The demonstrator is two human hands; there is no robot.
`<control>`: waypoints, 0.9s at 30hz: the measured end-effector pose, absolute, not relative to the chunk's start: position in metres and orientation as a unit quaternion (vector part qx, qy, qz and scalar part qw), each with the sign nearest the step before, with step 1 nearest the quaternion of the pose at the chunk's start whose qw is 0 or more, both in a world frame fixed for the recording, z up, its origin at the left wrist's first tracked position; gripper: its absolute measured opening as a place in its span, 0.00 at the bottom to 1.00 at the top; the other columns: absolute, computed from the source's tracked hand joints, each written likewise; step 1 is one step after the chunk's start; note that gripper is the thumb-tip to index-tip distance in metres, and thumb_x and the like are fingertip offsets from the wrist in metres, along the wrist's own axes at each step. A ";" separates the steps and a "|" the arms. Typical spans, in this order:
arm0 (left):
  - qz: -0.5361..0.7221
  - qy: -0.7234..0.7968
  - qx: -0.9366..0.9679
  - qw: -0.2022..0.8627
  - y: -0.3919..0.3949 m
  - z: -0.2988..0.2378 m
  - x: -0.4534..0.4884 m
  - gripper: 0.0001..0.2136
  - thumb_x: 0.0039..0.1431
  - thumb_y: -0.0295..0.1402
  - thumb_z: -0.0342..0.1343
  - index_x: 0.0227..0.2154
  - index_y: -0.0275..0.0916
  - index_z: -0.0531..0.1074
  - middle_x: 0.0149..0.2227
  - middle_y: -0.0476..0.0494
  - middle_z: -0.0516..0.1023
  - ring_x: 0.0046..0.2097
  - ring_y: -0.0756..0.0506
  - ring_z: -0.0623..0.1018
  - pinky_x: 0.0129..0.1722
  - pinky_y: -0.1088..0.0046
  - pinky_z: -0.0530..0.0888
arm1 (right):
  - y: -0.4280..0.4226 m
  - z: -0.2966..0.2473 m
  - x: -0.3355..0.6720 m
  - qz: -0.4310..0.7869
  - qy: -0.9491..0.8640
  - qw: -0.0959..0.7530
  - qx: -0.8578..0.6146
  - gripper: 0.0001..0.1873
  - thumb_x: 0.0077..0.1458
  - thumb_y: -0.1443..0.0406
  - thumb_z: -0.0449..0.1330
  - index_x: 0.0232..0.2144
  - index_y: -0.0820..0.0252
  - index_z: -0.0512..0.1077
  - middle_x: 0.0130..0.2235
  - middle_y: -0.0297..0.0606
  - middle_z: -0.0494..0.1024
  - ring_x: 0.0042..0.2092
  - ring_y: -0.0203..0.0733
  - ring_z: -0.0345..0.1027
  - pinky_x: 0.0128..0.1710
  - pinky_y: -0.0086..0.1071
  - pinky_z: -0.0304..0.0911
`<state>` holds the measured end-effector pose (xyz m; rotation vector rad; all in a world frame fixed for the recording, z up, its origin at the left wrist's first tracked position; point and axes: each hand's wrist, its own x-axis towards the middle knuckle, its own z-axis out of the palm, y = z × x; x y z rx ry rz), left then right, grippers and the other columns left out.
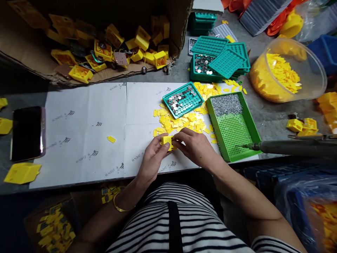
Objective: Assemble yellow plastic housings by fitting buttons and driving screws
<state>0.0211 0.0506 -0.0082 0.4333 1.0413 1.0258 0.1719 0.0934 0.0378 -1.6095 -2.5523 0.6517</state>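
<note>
Between my hands is a small yellow plastic box (166,140) with a pattern of little holes on its face. My left hand (154,153) is closed around it from the left, thumb on the front. The fingers of my right hand (193,144) are pinched together at the box's right side; whatever is in that pinch is hidden. Just beyond lie many flat yellow pieces (181,123) in a loose pile. A teal tray (184,100) with round silver button cells rests past the pile. To the right stands a green perforated tray (233,130) with small metal screws at its far end.
A cardboard box (173,38) of yellow housings stands at the back left. Stacked teal trays (219,58) and a clear tub (316,77) of yellow pieces are at the back right. An electric screwdriver (286,147) juts in from the right. A phone (27,133) lies far left.
</note>
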 end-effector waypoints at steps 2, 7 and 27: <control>0.483 0.497 0.255 0.674 0.052 -0.010 0.019 0.17 0.56 0.33 0.61 0.49 0.42 0.72 0.48 0.43 0.78 0.48 0.44 0.77 0.52 0.65 0.73 | 0.093 0.030 0.173 0.229 -0.823 0.072 -0.515 0.11 0.63 0.62 0.54 0.39 0.61 0.73 0.38 0.40 0.76 0.33 0.37 0.70 0.29 0.29 0.56; 0.482 0.504 0.508 0.505 0.048 -0.023 0.015 0.20 0.54 0.22 0.58 0.48 0.46 0.76 0.59 0.45 0.72 0.64 0.41 0.66 0.66 0.59 0.58 | 0.083 0.004 0.187 0.291 -0.757 0.227 -0.539 0.08 0.62 0.63 0.55 0.38 0.60 0.72 0.36 0.38 0.77 0.33 0.35 0.70 0.32 0.28 0.63; 0.545 0.544 0.268 0.579 0.042 -0.016 -0.004 0.21 0.53 0.31 0.64 0.51 0.46 0.74 0.50 0.45 0.78 0.53 0.43 0.77 0.55 0.63 0.73 | 0.074 -0.020 0.185 0.296 -0.766 0.230 -0.523 0.14 0.63 0.59 0.55 0.44 0.60 0.75 0.40 0.41 0.77 0.36 0.37 0.70 0.35 0.31 0.63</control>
